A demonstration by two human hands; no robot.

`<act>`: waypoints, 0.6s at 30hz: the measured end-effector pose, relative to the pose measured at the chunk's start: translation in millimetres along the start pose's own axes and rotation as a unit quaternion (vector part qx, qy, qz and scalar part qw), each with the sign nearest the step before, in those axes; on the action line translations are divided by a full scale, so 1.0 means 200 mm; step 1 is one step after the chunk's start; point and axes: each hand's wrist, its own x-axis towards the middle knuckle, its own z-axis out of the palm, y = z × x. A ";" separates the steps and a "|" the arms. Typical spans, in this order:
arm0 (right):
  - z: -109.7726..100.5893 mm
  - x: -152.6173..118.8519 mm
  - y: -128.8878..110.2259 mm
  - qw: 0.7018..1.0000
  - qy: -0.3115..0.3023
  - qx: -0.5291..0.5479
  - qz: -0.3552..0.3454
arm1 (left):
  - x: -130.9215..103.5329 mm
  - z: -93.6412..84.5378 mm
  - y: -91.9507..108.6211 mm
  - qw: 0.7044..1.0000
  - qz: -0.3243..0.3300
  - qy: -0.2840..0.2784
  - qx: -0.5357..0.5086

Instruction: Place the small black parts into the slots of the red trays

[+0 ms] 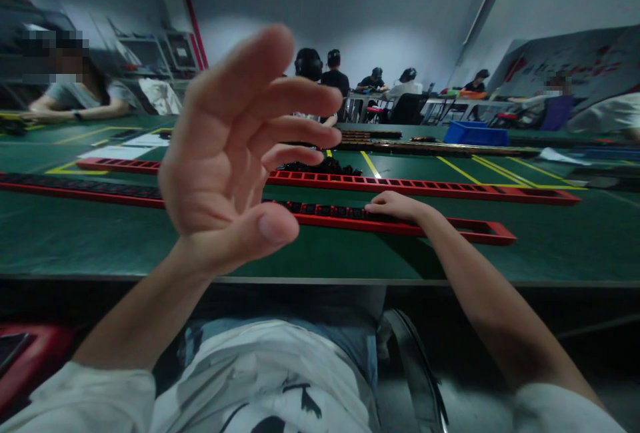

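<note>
Close to the camera, bare left hand (215,146), open with fingers loosely curved, holding nothing. Beyond it, on the green tabletop (75,240), long narrow red tray (345,223) with square black parts (325,210) filling a row; toward its right end, bare right hand (397,206) bent over it, grip hidden. Behind, second long red compartmented tray (570,199), loose black heap (333,165), rectangular blue bin (475,133), contents unseen.

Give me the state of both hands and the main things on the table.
Near strip: black parts in many slots.
Far strip: visible slots look mostly empty.
Black heap: loose, behind far strip.
Blue bin: contents unclear.
Left hand: raised, open, nothing in it.
Right hand: at near strip, grip unclear.
</note>
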 end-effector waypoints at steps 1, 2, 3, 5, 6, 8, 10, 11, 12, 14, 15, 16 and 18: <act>0.00 0.00 0.00 1.000 0.000 -0.003 -0.002 | -0.01 0.01 -0.03 1.000 0.002 0.008 -0.023; 0.00 0.00 0.00 1.000 0.001 -0.005 -0.004 | -0.03 0.01 -0.07 0.999 0.000 0.014 -0.038; 0.00 0.00 0.00 1.000 0.000 -0.007 -0.005 | -0.04 0.02 -0.11 0.999 -0.002 0.014 -0.044; 0.00 0.00 0.00 1.000 0.000 -0.010 -0.005 | -0.07 0.02 -0.19 0.999 -0.014 0.006 -0.031; 0.00 0.00 0.00 1.000 -0.001 -0.012 -0.003 | -0.08 0.02 -0.23 1.000 -0.018 -0.003 -0.023; 0.00 0.00 0.01 1.000 -0.004 -0.011 0.000 | -0.10 0.02 -0.31 0.999 -0.027 -0.020 -0.008; 0.00 0.00 0.01 1.000 -0.006 -0.010 0.000 | -0.12 0.02 -0.39 0.999 -0.044 -0.031 0.002; 0.00 0.00 0.00 1.000 -0.007 -0.010 -0.002 | -0.13 0.02 -0.43 0.998 -0.053 -0.036 0.003; 0.00 0.00 0.00 1.000 -0.007 -0.011 -0.004 | -0.14 0.02 -0.47 0.997 -0.064 -0.043 0.000; 0.00 -0.01 -0.01 1.000 -0.005 -0.013 -0.007 | -0.17 0.02 -0.55 0.994 -0.089 -0.060 -0.008; 0.00 -0.01 -0.02 1.000 -0.005 -0.014 -0.008 | -0.19 0.03 -0.59 0.992 -0.102 -0.070 -0.010; 0.00 -0.01 -0.02 1.000 -0.006 -0.014 -0.008 | -0.20 0.03 -0.62 0.990 -0.114 -0.080 -0.010; 0.00 -0.01 -0.02 1.000 -0.007 -0.014 -0.007 | -0.22 0.03 -0.65 0.987 -0.127 -0.098 -0.008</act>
